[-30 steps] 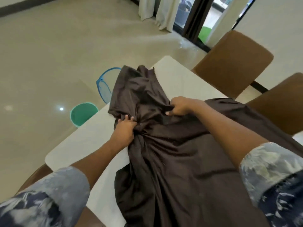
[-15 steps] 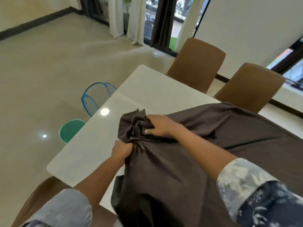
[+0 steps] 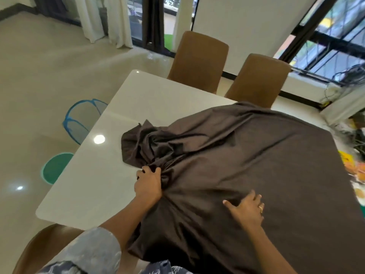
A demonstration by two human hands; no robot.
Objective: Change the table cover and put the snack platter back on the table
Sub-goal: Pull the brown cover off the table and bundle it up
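Note:
A dark brown table cover [image 3: 246, 155] lies over the right part of a glossy white table [image 3: 94, 175], bunched into a crumpled heap near the middle. My left hand [image 3: 148, 184] grips a gathered fold of the cover at the base of that heap. My right hand [image 3: 246, 210] rests flat on the smooth part of the cloth, fingers spread, a ring on one finger. The table's left half is bare. A snack platter [image 3: 357, 175] with orange and yellow items shows blurred at the far right edge.
Two brown chairs [image 3: 199, 60] [image 3: 256, 80] stand along the table's far side; another chair back [image 3: 45, 248] is at bottom left. On the floor to the left sit a blue mesh basket [image 3: 83, 119] and a green bucket [image 3: 55, 167]. Cables clutter the window ledge [image 3: 335, 86].
My right hand let go of the bunched cloth and moved back to lie flat on the cover near me. The cover now spreads farther right. My left hand keeps its grip.

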